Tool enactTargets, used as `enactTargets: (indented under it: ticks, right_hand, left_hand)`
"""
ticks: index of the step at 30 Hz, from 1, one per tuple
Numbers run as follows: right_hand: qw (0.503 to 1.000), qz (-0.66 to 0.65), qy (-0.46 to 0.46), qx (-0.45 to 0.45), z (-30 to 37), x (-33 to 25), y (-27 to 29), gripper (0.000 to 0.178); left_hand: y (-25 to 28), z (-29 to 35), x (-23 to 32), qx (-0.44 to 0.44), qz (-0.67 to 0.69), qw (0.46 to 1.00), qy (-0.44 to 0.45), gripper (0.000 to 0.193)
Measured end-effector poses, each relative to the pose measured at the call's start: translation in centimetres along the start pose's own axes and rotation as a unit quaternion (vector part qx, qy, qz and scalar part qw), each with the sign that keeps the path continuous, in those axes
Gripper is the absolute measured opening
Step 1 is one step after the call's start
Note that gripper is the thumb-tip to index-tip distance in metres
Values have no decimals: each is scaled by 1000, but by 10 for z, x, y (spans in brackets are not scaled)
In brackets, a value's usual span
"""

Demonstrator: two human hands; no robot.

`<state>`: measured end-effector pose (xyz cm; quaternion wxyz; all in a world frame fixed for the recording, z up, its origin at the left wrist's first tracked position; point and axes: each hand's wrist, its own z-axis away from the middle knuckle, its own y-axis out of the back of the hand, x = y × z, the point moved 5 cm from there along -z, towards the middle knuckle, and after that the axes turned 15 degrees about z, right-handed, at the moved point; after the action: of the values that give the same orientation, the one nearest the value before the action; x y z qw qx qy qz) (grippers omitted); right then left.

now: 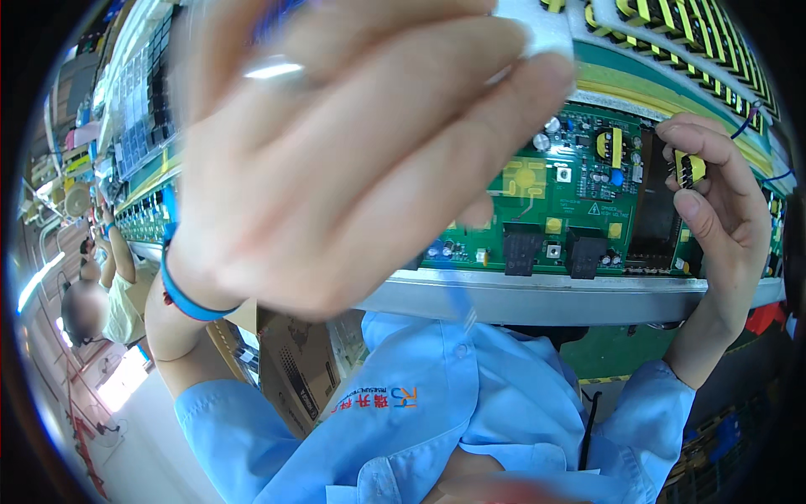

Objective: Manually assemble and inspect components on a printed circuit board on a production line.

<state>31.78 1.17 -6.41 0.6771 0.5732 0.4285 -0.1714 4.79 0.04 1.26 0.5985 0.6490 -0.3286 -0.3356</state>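
My left hand is raised very close, blurred and filling much of the upper middle. It has a blue band at the wrist and a ring on one finger. Its fingers are bent, and whether they hold anything cannot be made out. On the right, my right hand pinches a small yellow-and-black transformer with metal pins, between thumb and fingers. Just left of it lies a green circuit board, carrying a similar mounted transformer and black block components. My left hand hides part of this board.
White foam trays with rows of yellow-and-black transformers stand at the back right. A metal rail borders the boards in front. Cardboard boxes lie below it. Another person works farther along the line at left.
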Motion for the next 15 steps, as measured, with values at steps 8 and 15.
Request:
enactTargets:
  ticks: [8,15]
  right_hand:
    - [999,-31,1,-20,1,2,0,41]
    - [997,3,56,-55,-14,-32,-14,39]
  left_hand:
    - [10,69,-41,134,160,971,120,36]
    - [-50,76,-70,151,-5,988,-28,12]
